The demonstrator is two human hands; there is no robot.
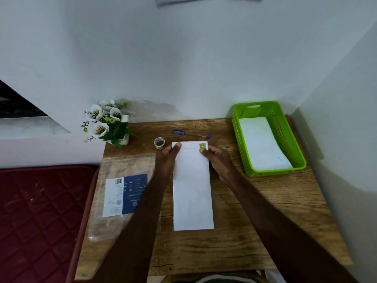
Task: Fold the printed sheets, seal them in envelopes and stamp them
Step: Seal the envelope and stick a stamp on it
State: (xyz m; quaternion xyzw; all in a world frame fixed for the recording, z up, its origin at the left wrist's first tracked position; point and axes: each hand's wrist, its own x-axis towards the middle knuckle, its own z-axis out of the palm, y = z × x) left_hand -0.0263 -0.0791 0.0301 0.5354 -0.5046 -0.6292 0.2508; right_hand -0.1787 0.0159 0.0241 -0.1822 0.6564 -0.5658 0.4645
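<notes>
**Envelope held flat on the corner desk**

We look down on a wooden desk [255,231] pushed into a corner of pale walls, with a dark red mattress [40,211] against its left edge. A white envelope [192,190] lies lengthwise in the middle, its far end toward the wall and a small green stamp [202,147] on its far right corner.

Our left hand [168,158] grips the far left edge, thumb on top of the paper. Our right hand [217,158] pinches the far right edge, thumb just beside the stamp.

At the back left stands a pot of white flowers [108,121]; a tape roll [159,142] sits near the left hand, and a blue pen [190,134] lies just beyond the envelope. A clear packet [122,193] with a blue and white label covers the left side, reaching the desk's left edge. A green basket [285,127] holding white envelopes fills the back right corner.

Bare wood shows along the near edge and on the right in front of the basket.
</notes>
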